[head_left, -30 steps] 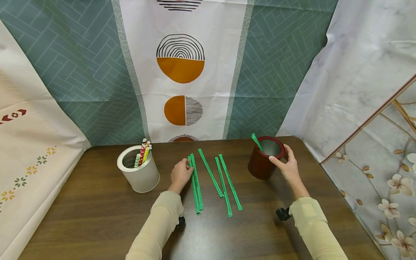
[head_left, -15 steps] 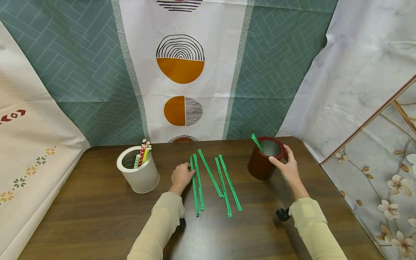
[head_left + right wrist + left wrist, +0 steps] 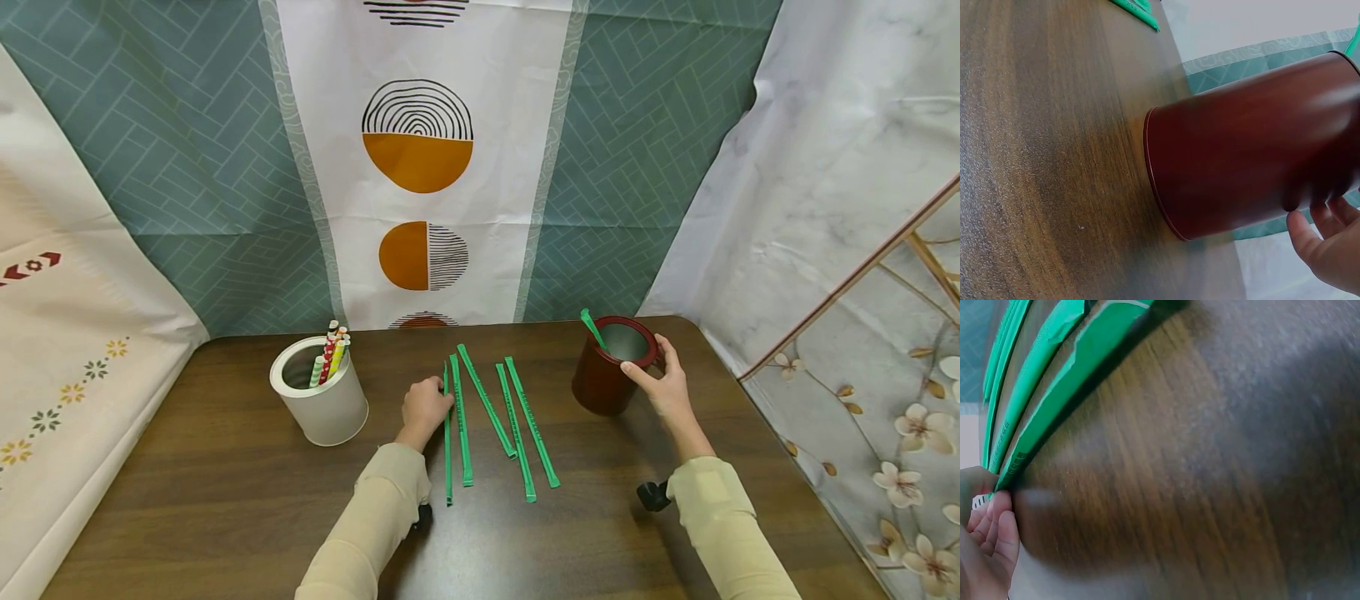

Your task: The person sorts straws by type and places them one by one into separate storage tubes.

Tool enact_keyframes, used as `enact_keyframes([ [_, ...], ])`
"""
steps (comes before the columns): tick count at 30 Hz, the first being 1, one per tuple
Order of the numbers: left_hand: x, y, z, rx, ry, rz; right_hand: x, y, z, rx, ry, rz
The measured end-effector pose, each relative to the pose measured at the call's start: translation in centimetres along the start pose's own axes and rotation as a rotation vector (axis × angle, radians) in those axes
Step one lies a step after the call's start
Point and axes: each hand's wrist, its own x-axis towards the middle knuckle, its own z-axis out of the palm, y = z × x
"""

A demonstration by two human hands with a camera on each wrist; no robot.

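Note:
My left hand (image 3: 426,408) pinches the leftmost green paper-wrapped straw (image 3: 448,467) near its far end. In the left wrist view that straw (image 3: 1054,403) stands on edge, its near end apparently just off the wood. Several more wrapped straws (image 3: 461,425) lie spread to its right on the table. On the right, my right hand (image 3: 667,392) grips a dark red cylindrical cup (image 3: 603,379) by its rim and side. The cup stands upright, and one green wrapped straw (image 3: 594,327) leans out of it. The right wrist view shows fingers (image 3: 1305,237) against the cup's wall.
A white canister (image 3: 322,412) with several patterned paper straws (image 3: 327,358) stands at the left of the brown table (image 3: 225,500). Behind the table hangs a teal and white cloth (image 3: 416,208). Printed cloths also hang at both sides.
My left hand has moved slightly right. The leftmost straw has turned onto its edge, and its near end has swung left, away from the neighbouring straw. My right hand and the cup stay put.

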Motion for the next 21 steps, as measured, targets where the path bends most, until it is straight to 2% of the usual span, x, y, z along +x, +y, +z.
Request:
enact_keyframes([
  [6, 0.2, -0.2, 0.1, -0.014, 0.016, 0.008, 0.1, 0.1, 0.0, 0.005, 0.000, -0.002],
  [12, 0.4, -0.4, -0.2, -0.037, 0.033, 0.043, 0.1, 0.2, 0.1, 0.007, 0.004, 0.004],
  [21, 1.0, 0.6, -1.4, -0.097, 0.070, 0.106, 0.1, 0.2, 0.1, 0.004, 0.002, 0.001],
])
